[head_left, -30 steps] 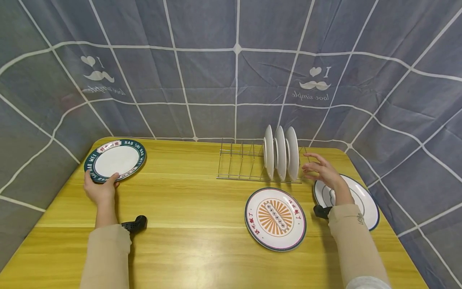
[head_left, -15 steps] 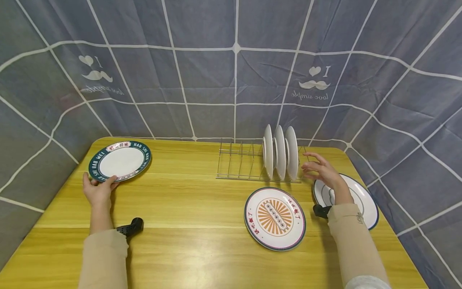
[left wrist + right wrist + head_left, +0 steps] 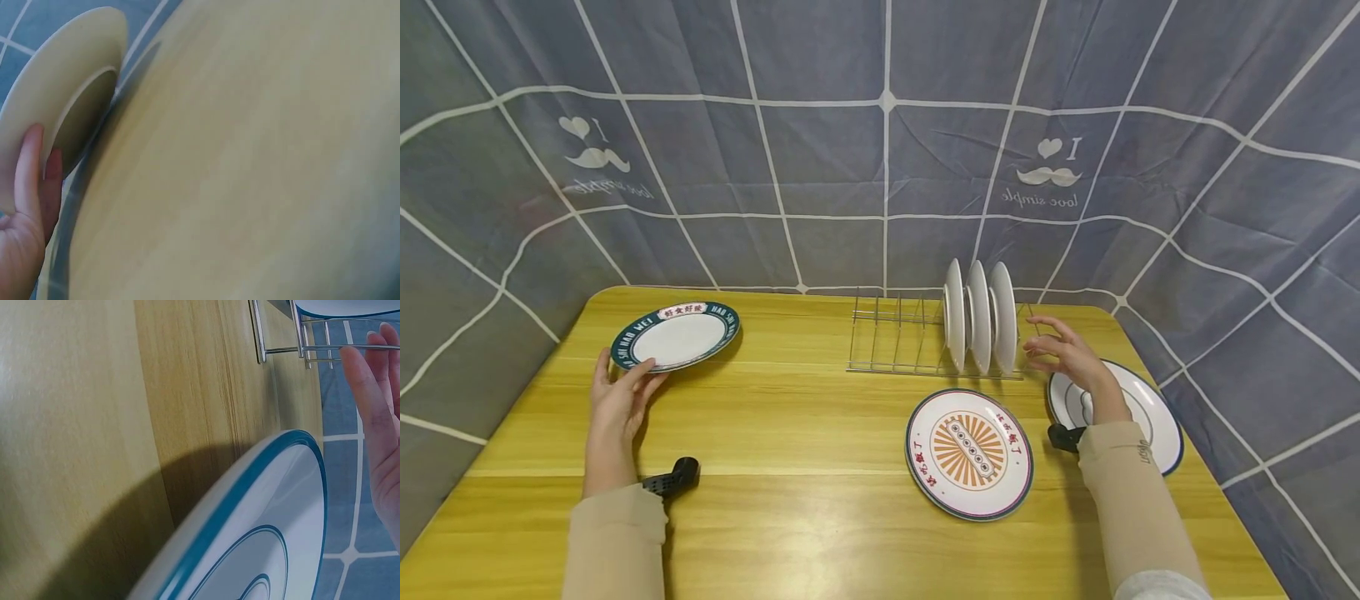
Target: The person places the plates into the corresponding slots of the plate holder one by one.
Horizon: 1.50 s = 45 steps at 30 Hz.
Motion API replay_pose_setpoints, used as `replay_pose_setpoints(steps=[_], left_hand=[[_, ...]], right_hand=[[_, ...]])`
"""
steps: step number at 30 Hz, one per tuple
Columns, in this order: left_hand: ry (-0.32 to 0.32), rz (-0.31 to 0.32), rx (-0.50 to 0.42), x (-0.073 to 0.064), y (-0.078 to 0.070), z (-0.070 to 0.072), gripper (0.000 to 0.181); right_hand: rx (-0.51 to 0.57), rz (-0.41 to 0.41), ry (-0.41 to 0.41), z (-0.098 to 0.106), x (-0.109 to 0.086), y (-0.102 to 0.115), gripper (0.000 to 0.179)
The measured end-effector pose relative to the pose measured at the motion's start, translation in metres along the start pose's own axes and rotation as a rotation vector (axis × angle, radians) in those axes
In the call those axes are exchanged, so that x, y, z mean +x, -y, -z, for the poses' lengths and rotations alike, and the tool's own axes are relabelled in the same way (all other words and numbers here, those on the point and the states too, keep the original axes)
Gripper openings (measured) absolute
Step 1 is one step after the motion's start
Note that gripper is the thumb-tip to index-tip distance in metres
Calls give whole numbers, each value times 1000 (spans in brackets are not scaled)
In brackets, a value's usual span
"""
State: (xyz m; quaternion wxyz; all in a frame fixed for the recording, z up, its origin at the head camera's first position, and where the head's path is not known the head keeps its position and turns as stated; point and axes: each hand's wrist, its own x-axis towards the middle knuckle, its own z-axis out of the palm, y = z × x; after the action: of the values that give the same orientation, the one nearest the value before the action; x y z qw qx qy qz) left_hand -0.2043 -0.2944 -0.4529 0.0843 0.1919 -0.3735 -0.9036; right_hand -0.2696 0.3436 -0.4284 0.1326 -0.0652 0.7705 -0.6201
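Three plates (image 3: 979,321) stand slotted upright

At far left, my left hand (image 3: 617,406) pinches the green-rimmed plate (image 3: 677,339), thumb above, fingers beneath, probably against tipping. My right hand (image 3: 1077,364), relaxed and gripping nothing, is at the right end of the rack (image 3: 895,372), perhaps to steady it.

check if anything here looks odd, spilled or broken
Nothing looks spilled or broken. One oddity: on the grey cloth behind the table, the white lettering reads backwards, as if mirrored, while the green-rimmed plate held by the left hand reads the right way round.
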Motion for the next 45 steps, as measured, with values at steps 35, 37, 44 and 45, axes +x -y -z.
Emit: replay_pose_setpoints(steps=[35,37,44,45], left_hand=[[599,-299,521,-45,74,-219,94],[622,-313,567,-47,84,-228,93],[667,-336,673,-55,111,-251,90],[669,-349,693,-56,114,-254,90]], right_hand=[[-18,8,3,1,0,1,36],[-15,9,3,1,-1,1,34],[-7,11,1,1,-1,1,32],[-6,11,1,1,-1,1,32]])
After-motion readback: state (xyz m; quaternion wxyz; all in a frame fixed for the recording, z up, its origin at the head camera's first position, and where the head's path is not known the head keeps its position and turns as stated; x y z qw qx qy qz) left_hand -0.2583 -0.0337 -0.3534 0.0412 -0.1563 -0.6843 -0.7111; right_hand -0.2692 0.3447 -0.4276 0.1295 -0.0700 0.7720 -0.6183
